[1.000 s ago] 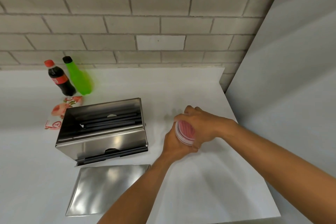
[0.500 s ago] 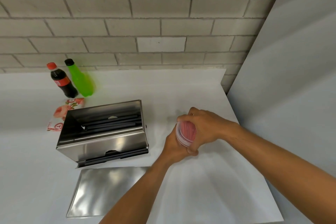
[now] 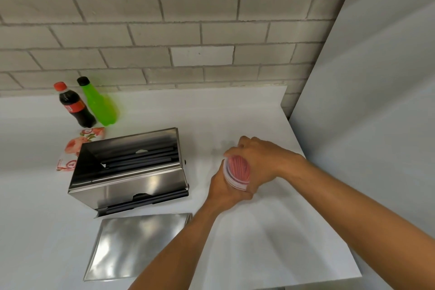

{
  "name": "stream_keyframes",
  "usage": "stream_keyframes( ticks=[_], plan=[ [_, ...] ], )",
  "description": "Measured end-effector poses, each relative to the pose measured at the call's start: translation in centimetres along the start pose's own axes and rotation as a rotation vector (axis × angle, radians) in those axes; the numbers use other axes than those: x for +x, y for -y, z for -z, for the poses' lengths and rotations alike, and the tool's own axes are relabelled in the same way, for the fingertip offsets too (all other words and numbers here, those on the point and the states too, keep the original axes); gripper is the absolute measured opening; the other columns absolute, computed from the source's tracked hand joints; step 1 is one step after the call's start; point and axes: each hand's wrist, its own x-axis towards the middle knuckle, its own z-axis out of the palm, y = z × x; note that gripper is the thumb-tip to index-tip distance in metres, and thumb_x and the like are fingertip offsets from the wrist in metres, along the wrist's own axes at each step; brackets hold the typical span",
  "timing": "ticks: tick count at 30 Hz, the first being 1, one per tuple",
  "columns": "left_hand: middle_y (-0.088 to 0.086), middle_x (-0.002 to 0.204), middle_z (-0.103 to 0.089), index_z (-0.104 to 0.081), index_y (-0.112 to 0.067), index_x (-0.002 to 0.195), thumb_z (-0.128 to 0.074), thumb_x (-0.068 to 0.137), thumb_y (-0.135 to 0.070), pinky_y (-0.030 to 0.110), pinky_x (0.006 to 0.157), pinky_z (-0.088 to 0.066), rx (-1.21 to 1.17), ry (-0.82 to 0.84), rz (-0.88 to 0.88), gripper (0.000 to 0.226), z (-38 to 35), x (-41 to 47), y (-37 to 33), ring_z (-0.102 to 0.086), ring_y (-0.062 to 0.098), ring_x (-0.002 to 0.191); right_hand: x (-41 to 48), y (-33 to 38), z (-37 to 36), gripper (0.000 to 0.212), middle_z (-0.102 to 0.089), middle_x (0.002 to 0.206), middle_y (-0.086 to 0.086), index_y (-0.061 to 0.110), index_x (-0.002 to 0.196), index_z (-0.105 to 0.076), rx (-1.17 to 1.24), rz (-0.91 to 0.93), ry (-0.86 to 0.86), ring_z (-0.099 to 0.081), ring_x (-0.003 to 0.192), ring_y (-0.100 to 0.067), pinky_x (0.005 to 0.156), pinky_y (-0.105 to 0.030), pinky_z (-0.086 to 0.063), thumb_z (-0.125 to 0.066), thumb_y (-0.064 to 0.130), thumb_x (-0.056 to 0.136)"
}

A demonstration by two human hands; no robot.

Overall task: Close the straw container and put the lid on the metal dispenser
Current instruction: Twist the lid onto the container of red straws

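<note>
The straw container (image 3: 237, 171) is a clear round tub full of red straws, tilted with its top toward me. My left hand (image 3: 222, 192) grips it from below. My right hand (image 3: 260, 160) wraps over its top and right side, on the clear lid. The metal dispenser (image 3: 131, 169) stands open at centre left, dark straws lying inside. Its flat metal lid (image 3: 136, 245) lies on the white table in front of it, apart from both hands.
A cola bottle (image 3: 75, 106) and a green bottle (image 3: 100, 103) stand at the back left by the brick wall. Red-and-white packets (image 3: 75, 148) lie behind the dispenser. A grey panel (image 3: 376, 101) rises beside the table's right edge (image 3: 329, 195).
Both hands have stayed clasped on the straw container, and it sits slightly more upright in the grip. The view has shifted a little; the dispenser and its lid have not moved.
</note>
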Motion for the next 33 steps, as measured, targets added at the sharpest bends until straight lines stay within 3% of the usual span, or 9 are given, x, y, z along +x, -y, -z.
stream_keyframes(
  ticks=[4,8,13,17,21,25,29,33],
  plan=[
    [-0.019,0.109,-0.078,-0.062,-0.044,0.130,-0.106,0.044,-0.017,0.013,0.074,-0.061,-0.007,-0.015,-0.002,0.099,0.1,0.2,0.5,-0.074,-0.005,0.100,0.3,1.0,-0.4,0.109,-0.052,0.121,-0.002,0.033,0.142,-0.045,-0.021,-0.150,-0.096,-0.055,0.093,-0.022,0.072,-0.034,-0.054,-0.083,0.070,0.046],
    [-0.032,0.107,-0.076,-0.064,-0.043,0.128,-0.104,0.048,-0.012,0.010,0.069,-0.059,0.031,0.012,0.002,0.094,0.0,0.1,0.7,-0.075,-0.008,0.096,0.8,1.6,-1.3,0.119,-0.056,0.127,-0.005,0.026,0.145,-0.043,0.006,-0.258,-0.104,-0.058,0.101,-0.025,0.073,-0.034,-0.047,-0.072,0.087,0.047],
    [-0.028,0.105,-0.077,-0.061,-0.049,0.126,-0.105,0.043,-0.018,0.007,0.072,-0.058,0.050,-0.004,-0.002,0.099,0.1,0.1,0.7,-0.071,-0.014,0.099,0.2,0.6,-1.1,0.124,-0.044,0.133,-0.004,0.032,0.155,-0.035,0.077,-0.165,-0.034,-0.056,0.110,-0.026,0.076,-0.034,-0.053,-0.086,0.071,0.049],
    [-0.041,0.103,-0.072,-0.061,-0.055,0.113,-0.105,0.037,-0.028,0.004,0.070,-0.055,0.056,0.018,0.004,0.092,0.0,0.3,0.5,-0.069,-0.018,0.096,-0.1,-0.2,-0.4,0.123,-0.039,0.131,0.001,0.041,0.155,-0.033,0.038,-0.029,0.027,-0.045,0.120,-0.025,0.090,-0.043,-0.058,-0.098,0.050,0.052],
    [-0.018,0.110,-0.078,-0.063,-0.050,0.117,-0.108,0.045,-0.018,0.011,0.076,-0.059,0.039,0.012,-0.022,0.091,0.0,0.3,0.5,-0.075,0.000,0.102,0.5,-0.8,0.0,0.119,-0.035,0.142,0.003,0.046,0.156,-0.034,0.041,0.068,0.093,-0.037,0.127,-0.024,0.097,-0.042,-0.054,-0.101,0.029,0.059],
    [-0.026,0.120,-0.075,-0.061,-0.050,0.127,-0.113,0.039,-0.035,0.013,0.084,-0.061,0.009,0.015,-0.099,0.104,-0.1,-0.2,-0.6,-0.072,-0.003,0.113,0.6,-1.4,-0.4,0.118,-0.041,0.132,0.007,0.048,0.153,-0.037,0.116,0.060,0.022,-0.044,0.122,-0.019,0.093,-0.037,-0.055,-0.098,0.050,0.053],
    [-0.023,0.130,-0.072,-0.056,-0.049,0.140,-0.115,0.038,-0.043,0.023,0.097,-0.063,-0.044,-0.086,-0.150,0.118,-0.4,-1.0,-1.2,-0.070,0.000,0.123,0.6,-1.1,-1.0,0.120,-0.042,0.121,0.008,0.047,0.153,-0.035,0.138,-0.012,-0.070,-0.054,0.115,-0.021,0.083,-0.034,-0.054,-0.088,0.074,0.049],
    [-0.042,0.122,-0.065,-0.050,-0.078,0.119,-0.110,0.038,-0.052,0.015,0.083,-0.062,0.022,-0.115,-0.110,0.104,-0.2,-1.4,-1.8,-0.067,-0.014,0.111,0.6,-0.9,-1.0,0.131,-0.041,0.135,0.004,0.039,0.159,-0.026,0.045,0.001,-0.022,-0.046,0.125,-0.021,0.092,-0.039,-0.056,-0.095,0.058,0.049]
  ],
)
